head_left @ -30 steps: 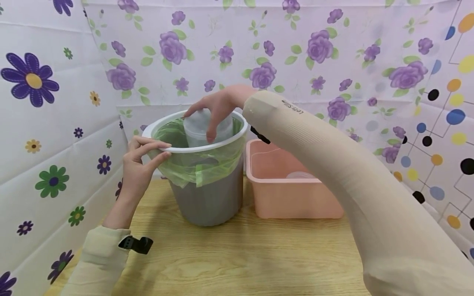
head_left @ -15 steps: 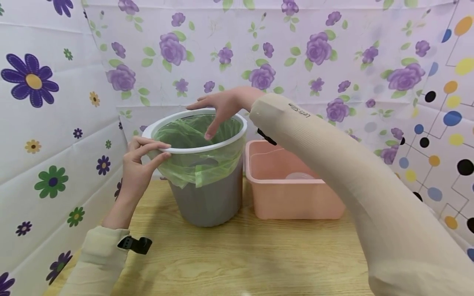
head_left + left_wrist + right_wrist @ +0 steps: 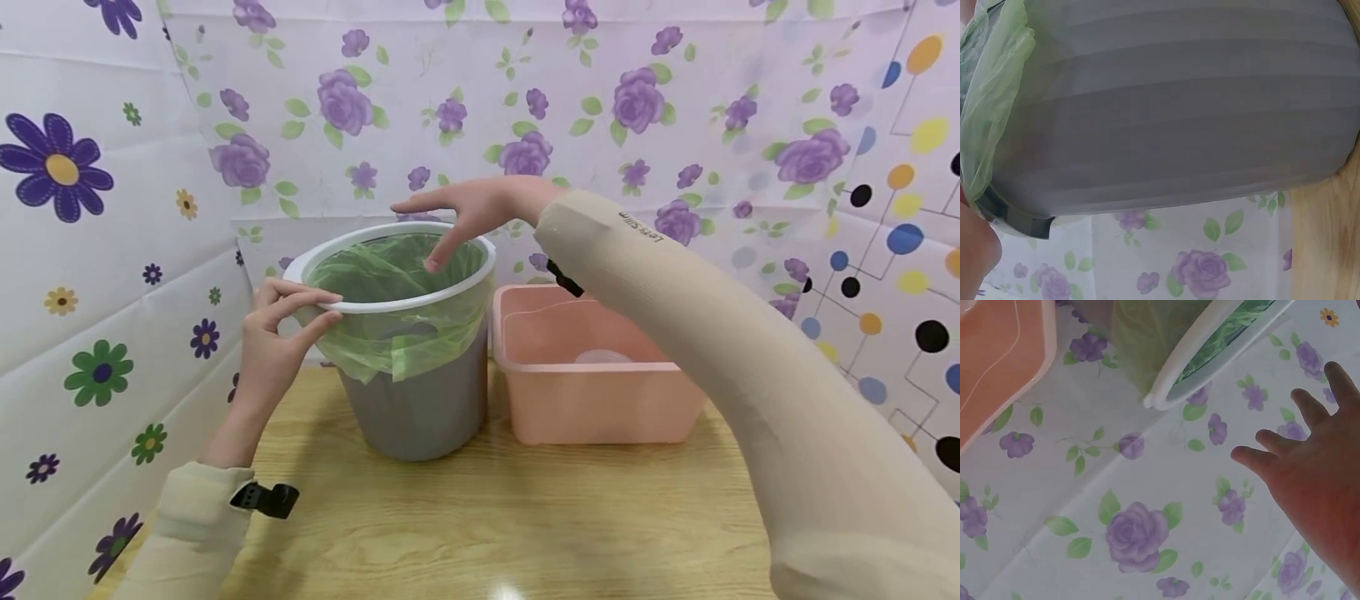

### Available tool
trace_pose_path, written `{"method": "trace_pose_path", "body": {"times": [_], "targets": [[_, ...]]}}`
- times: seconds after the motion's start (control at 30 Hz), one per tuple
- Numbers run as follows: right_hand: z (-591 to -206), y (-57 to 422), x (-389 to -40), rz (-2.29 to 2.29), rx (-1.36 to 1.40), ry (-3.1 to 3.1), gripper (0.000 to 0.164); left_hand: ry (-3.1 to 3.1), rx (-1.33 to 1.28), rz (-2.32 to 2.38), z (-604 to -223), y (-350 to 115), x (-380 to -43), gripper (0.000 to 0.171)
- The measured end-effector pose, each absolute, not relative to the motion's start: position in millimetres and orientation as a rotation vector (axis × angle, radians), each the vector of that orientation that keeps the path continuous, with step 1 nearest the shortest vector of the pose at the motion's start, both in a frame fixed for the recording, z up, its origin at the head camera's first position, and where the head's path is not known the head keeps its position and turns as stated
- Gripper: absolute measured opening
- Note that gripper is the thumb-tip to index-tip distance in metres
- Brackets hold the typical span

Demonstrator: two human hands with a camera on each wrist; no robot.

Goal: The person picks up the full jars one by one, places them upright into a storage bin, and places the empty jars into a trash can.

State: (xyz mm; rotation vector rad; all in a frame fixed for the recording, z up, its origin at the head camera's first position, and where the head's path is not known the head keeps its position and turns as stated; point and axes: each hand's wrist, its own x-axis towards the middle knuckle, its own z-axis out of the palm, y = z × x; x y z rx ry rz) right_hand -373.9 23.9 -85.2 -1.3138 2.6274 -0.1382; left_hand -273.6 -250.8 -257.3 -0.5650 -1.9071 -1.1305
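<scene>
A grey trash can (image 3: pixel 420 417) with a white rim (image 3: pixel 405 304) stands on the table, tilted slightly in the head view. Its green trash bag (image 3: pixel 442 337) lines the inside and folds down over the outside. My left hand (image 3: pixel 273 350) pinches the rim at the near left, thumb outside and fingers over the top. Above the far right of the opening hovers my right hand (image 3: pixel 483 208), fingers spread and holding nothing. The right wrist view shows that hand (image 3: pixel 1316 462) apart from the rim. The bottom of the trash can is hidden from sight.
To the right of the trash can sits a pink plastic basin (image 3: pixel 600 404), with a clear, rounded plastic item (image 3: pixel 602 357) partly visible inside. Wood-grain table (image 3: pixel 450 525) lies in front. Flower-printed cloth (image 3: pixel 345 100) hangs close behind and at the left.
My right hand has let go of a translucent plastic tub, which dropped out of sight into the trash can. That hand has since drawn up and right. My left hand stays on the rim.
</scene>
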Motion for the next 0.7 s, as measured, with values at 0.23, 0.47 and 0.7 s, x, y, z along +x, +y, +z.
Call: {"method": "trace_pose_path", "body": {"times": [0.23, 0.47, 0.7], "targets": [[-88, 68, -372, -0.256, -1.306, 2.642, 0.089, -1.925, -0.574, -0.92, -245, -251, -268, 0.017], [-106, 119, -362, -0.233, -1.291, 2.766, 0.074, -2.047, -0.554, -0.813, -236, -248, -259, 0.009], [-133, 155, -345, -0.45, -1.317, 2.899, 0.068, -2.033, -0.625, -0.722, -230, -242, -247, 0.024]]}}
